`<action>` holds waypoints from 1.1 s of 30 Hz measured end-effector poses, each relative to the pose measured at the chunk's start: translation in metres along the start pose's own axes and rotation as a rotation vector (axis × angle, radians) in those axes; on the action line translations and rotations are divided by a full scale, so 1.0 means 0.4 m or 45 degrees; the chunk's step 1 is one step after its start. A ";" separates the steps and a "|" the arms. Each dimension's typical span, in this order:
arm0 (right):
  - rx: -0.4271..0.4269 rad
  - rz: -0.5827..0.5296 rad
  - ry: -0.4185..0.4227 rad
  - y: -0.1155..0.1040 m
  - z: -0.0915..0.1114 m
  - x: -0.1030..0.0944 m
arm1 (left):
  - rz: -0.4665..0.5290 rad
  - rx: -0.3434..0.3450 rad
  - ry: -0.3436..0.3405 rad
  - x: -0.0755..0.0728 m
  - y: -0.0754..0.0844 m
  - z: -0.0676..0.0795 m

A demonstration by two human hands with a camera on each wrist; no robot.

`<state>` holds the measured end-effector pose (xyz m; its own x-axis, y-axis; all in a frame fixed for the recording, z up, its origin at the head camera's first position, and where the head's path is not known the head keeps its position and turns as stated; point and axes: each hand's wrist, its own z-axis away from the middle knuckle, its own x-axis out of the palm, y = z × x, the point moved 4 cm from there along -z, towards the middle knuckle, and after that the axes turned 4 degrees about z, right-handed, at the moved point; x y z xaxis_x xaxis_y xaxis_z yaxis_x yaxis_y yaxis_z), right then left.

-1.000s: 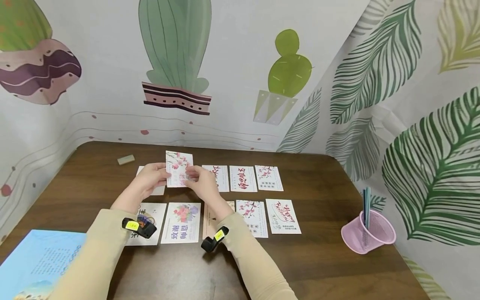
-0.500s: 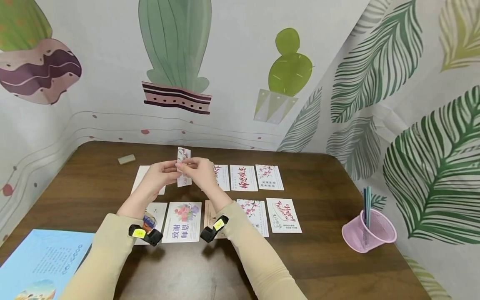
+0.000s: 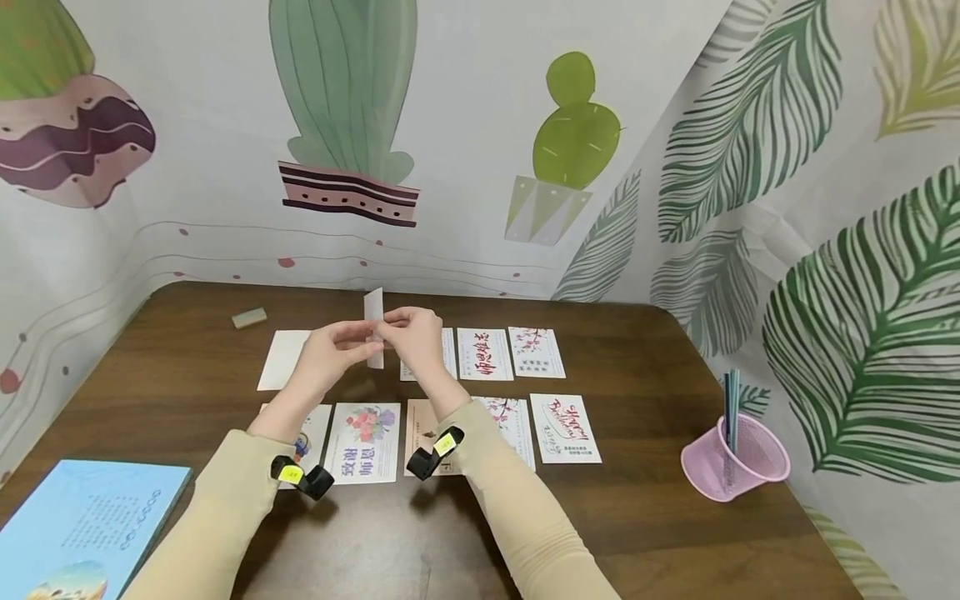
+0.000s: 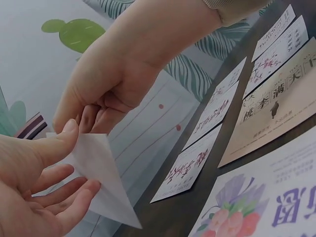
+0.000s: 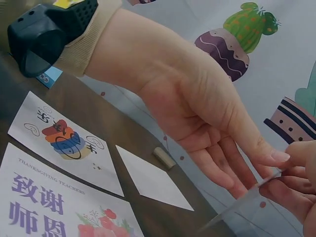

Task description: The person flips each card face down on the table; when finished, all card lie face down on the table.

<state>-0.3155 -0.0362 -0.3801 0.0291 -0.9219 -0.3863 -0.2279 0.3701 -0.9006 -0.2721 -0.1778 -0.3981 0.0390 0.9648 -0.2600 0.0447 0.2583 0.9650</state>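
Above the back row, both hands hold one card [image 3: 373,305] upright, turned nearly edge-on in the head view. My left hand [image 3: 322,357] pinches its left side between thumb and fingers; in the left wrist view the card's plain white face [image 4: 106,180] shows. The right hand [image 3: 417,337] pinches the opposite edge, its fingertips almost meeting the left ones. Left of the hands lies a blank white card [image 3: 283,360]. To the right are a card with red lettering [image 3: 485,354] and a blossom card [image 3: 536,352]; another is partly hidden behind the right hand.
A nearer row holds a flower card [image 3: 365,442], a tan card [image 3: 420,425] and a birthday card [image 3: 566,428], among others. An eraser-like block [image 3: 249,317] lies at the back left, a blue book [image 3: 90,517] at front left. A pink mesh cup [image 3: 738,467] with pens stands right.
The card has turned from its printed, flowered face to edge-on with a plain side showing. Both hands have shifted slightly right, uncovering more of the blank card.
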 end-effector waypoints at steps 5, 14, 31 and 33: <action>0.029 0.014 0.031 0.013 -0.010 -0.004 | 0.000 -0.034 -0.004 -0.002 -0.005 0.002; 0.109 0.111 -0.023 0.059 -0.020 -0.010 | 0.035 -0.095 -0.003 -0.030 -0.037 -0.004; 0.379 0.009 -0.253 0.139 -0.018 0.023 | -0.285 -0.325 0.071 -0.063 -0.114 -0.018; 0.376 0.041 -0.251 0.144 -0.017 0.024 | -0.327 -0.311 0.087 -0.061 -0.116 -0.018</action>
<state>-0.3351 -0.0244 -0.4344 0.2201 -0.8803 -0.4203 0.0587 0.4420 -0.8951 -0.2822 -0.2131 -0.4361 -0.0099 0.8658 -0.5003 -0.1961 0.4889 0.8500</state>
